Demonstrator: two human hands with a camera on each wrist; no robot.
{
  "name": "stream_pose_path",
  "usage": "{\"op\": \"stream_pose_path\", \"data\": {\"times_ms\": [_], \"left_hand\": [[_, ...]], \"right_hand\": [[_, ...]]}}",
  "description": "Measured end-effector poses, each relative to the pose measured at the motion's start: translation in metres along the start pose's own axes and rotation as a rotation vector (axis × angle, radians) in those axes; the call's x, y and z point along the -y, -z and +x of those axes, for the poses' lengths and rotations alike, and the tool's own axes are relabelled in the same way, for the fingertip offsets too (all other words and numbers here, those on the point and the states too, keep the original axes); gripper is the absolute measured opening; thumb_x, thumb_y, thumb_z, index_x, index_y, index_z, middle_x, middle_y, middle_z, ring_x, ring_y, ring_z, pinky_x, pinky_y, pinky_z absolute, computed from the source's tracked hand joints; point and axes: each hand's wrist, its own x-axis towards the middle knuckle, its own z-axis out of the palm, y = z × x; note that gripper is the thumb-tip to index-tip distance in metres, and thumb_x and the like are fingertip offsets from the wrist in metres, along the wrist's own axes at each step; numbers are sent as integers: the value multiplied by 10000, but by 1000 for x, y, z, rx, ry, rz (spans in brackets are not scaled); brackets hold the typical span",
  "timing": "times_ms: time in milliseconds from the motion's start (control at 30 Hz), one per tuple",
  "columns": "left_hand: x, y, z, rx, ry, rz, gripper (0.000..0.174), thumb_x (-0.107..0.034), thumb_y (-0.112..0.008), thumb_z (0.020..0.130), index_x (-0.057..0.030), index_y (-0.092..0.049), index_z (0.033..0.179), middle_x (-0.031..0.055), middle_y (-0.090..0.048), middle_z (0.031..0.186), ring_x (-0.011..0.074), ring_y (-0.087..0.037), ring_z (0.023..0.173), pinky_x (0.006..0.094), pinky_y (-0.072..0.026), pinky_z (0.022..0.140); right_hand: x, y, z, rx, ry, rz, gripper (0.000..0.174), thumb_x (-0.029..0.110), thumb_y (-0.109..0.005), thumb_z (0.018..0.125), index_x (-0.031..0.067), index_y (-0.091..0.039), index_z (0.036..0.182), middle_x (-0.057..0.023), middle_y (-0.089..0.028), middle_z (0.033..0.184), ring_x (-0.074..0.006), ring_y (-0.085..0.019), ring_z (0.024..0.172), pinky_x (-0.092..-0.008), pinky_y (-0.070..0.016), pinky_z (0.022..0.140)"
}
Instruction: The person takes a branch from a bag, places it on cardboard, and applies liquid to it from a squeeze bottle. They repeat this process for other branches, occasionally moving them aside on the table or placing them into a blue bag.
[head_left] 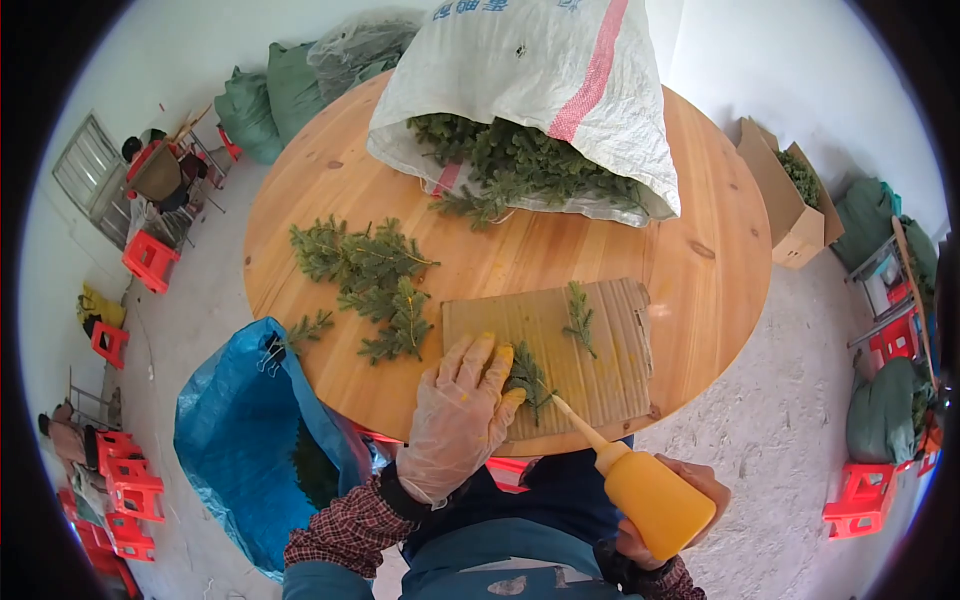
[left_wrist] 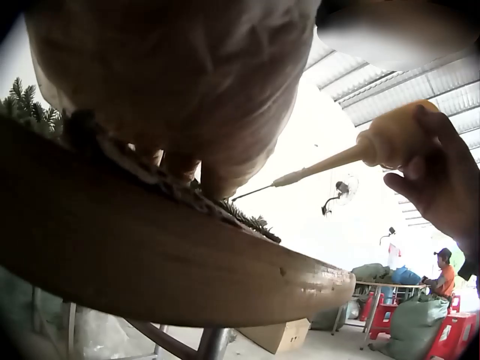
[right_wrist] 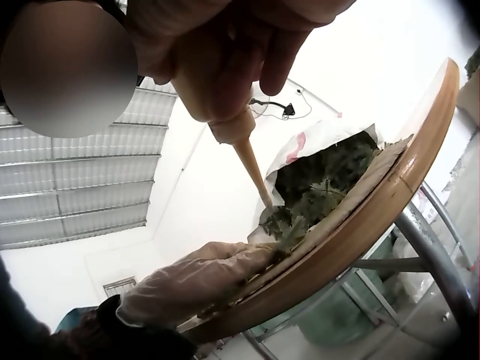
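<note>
The sprig touched by the left hand, fingers spread, may be jabbed loose by the bottle gripped in the right hand.

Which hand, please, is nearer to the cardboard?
Left. The left hand lies partly over the cardboard; the right hand is off its near-right corner, gripping the bottle.

Yellow squeeze btl w/ long pale nozzle, held tilted in R hand, tip right by stem end of a small green sprig. Sprig lies on ribbed brown cardboard, gloved L hand pressing at its L side; 2nd sprig nearby, same board.
</note>
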Motion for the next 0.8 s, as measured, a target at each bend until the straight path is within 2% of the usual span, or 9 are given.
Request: {"op": "stream_pose_path", "data": {"times_ms": [67,167,267,800], "left_hand": [[-1,-6,-1,28,31,0,497,-286,-651,891,10,-597,1287,194,-532,1344,364,-468,1268,483,-403,998],[-3,-8,-1,3,25,22,500,-284,-660,879,11,-604,1279,189,-538,1335,359,-481,1253,482,-397,1009],[-3,-8,-2,-7,30,37,501,-285,-660,878,5,-604,1282,180,-538,1334,358,-484,1248,479,-389,1022],[-4,-11,-2,-37,48,35,491,-273,-678,855,-24,-617,1274,159,-543,1333,351,-491,1236,488,-363,1044]], "right_hand": [[-1,-2,4,30,18,-49,913,468,-906,675,22,-377,1270,-202,-595,1107,-273,-644,953,-377,-533,838],[-1,-7,9,84,51,-132,900,503,-886,673,2,-414,1252,-196,-596,1099,-289,-622,990,-401,-524,866],[3,-14,17,149,65,-77,916,396,-933,676,38,-352,1286,-218,-591,1119,-279,-663,979,-377,-545,840],[6,-9,11,192,43,-124,905,361,-953,653,59,-381,1286,-232,-583,1173,-291,-651,1034,-387,-557,870]]}}
